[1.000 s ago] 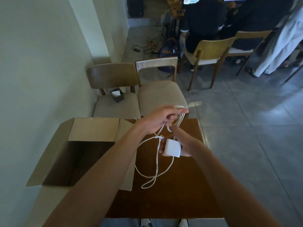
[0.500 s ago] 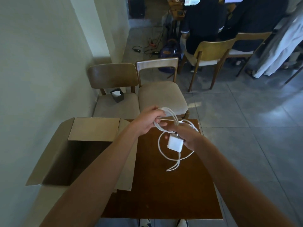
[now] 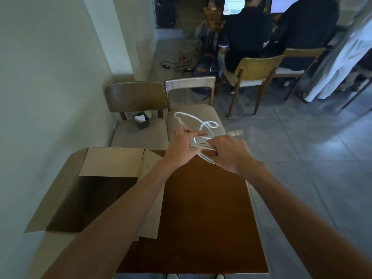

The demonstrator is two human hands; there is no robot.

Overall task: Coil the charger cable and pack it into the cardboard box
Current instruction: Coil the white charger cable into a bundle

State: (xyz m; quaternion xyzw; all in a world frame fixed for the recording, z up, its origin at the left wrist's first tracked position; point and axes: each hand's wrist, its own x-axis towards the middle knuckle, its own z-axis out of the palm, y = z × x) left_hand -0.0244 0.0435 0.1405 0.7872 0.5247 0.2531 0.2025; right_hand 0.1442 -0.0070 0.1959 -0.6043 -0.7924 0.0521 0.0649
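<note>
The white charger cable (image 3: pixel 201 147) is bunched in loops between both hands above the far edge of the brown table (image 3: pixel 201 218). My left hand (image 3: pixel 181 148) holds the loops from the left, fingers partly stretched over them. My right hand (image 3: pixel 231 153) grips the bundle from the right, and the white charger block is hidden under it. A loose end of cable (image 3: pixel 193 119) whips up in a blurred loop over the chair seat. The open cardboard box (image 3: pixel 112 166) stands at the table's left, flaps spread, its inside dark.
Two wooden chairs (image 3: pixel 138 131) stand past the table against the wall; the left one carries a small dark holder (image 3: pixel 141 121). Two people sit at desks further back on more chairs (image 3: pixel 255 71). Grey tiled floor (image 3: pixel 312 158) lies to the right.
Both hands moved up and away toward the far table edge. The hanging loops have been gathered into a tight bundle, the charger block went out of sight, and the free end now swings upward.
</note>
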